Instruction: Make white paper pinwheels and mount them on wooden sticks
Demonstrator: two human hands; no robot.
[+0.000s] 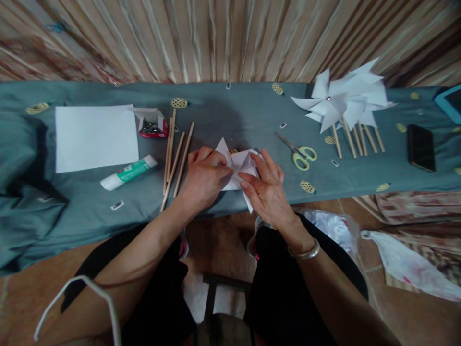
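Head view: hands [203,180] touch pointed, folded paper [234,181].

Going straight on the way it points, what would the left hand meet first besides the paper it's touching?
Likely the right hand, facing it across the folded white paper; heights are hard to judge from this single view.

White paper [245,162] shows against teal pineapple-print cloth [248,110]

Left hand [206,177] and right hand [267,191] partly hide folded paper [246,162]; the right edge crops a blue-edged device [452,103].
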